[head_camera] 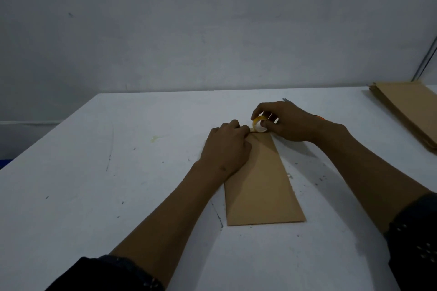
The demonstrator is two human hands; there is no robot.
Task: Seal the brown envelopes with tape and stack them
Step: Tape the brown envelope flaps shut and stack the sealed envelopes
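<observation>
A long brown envelope (261, 186) lies flat on the white table (118, 172), its far end under my hands. My right hand (288, 123) grips a small roll of yellowish clear tape (259, 125) just past the envelope's far edge. A short strip of tape runs from the roll toward my left hand (227, 149), which rests on the envelope's far left corner with its fingertips pinching the tape end. The envelope's flap is hidden beneath my left hand.
A stack of brown envelopes (411, 113) lies at the table's far right edge. Something orange shows behind my right wrist (319, 117). A grey wall rises behind the table. Small dark marks and a yellowish stain (156, 138) dot the tabletop.
</observation>
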